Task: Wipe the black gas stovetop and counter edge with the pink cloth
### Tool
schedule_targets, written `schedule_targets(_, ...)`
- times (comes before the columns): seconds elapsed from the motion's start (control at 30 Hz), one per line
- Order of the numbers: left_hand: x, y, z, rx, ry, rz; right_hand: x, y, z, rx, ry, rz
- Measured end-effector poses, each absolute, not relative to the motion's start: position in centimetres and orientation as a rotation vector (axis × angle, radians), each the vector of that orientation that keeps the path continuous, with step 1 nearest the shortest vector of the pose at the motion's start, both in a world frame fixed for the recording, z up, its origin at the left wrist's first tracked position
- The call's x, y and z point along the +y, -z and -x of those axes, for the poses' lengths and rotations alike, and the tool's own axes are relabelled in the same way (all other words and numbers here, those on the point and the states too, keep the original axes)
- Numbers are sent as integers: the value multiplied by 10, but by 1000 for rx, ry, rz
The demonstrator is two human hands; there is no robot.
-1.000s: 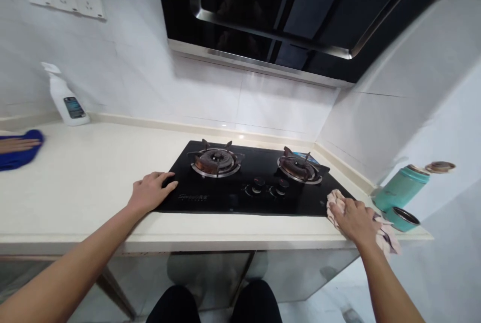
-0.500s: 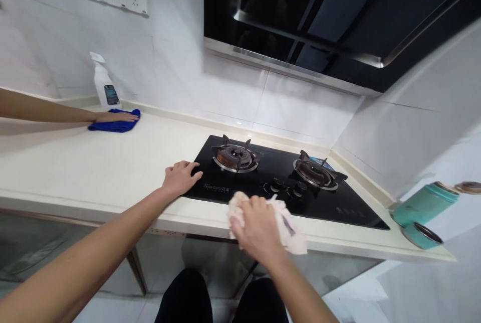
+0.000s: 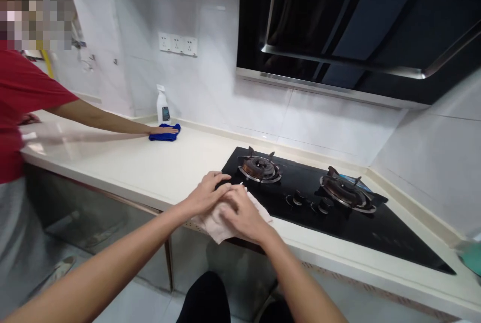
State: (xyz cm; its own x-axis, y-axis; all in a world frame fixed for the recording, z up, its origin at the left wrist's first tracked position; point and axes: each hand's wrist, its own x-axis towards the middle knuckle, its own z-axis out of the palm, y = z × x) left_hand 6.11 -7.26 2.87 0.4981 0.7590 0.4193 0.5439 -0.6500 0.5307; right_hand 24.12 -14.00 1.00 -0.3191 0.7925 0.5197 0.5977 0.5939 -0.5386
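Note:
A pale pink cloth point(image 3: 219, 231) hangs over the counter's front edge by the near left corner of the black gas stove point(image 3: 278, 212). My right hand point(image 3: 244, 212) lies on this cloth with fingers bent into it. Close beside it, my left hand point(image 3: 206, 193) rests at the stove's left edge, fingers stretched and apart, the fingertips meeting those of my right hand. Whether the left palm touches the cloth I cannot tell. Two burners, the left burner point(image 3: 260, 168) and the right burner point(image 3: 344, 190), stand behind the control knobs point(image 3: 298, 198).
At left, a person in a red shirt point(image 3: 30, 82) presses a hand point(image 3: 164, 131) on a blue cloth point(image 3: 161, 137). Behind it stands a white spray bottle point(image 3: 162, 105). A black range hood point(image 3: 338, 22) hangs overhead. A green container point(image 3: 471, 258) shows at the right edge.
My right hand has moved left with the pink cloth, from in front of the stove to beside my left hand. The view has swung left, bringing the other person's body into sight.

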Motion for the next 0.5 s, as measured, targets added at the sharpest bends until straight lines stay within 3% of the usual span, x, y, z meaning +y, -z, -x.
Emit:
schedule_targets(0.1,-100,-15,-68,1167,-748,-2567,-157,-11,-301,-1789,-154,1133)
schedule_targets(0.3,-129,-1,-116,1315,-626,-2755,-194,14,-405,-1702,-177,1406)
schedule_targets(0.5,-141,2,-183,941,-547,-2775,-191,68,-452,-1674,-102,1582)
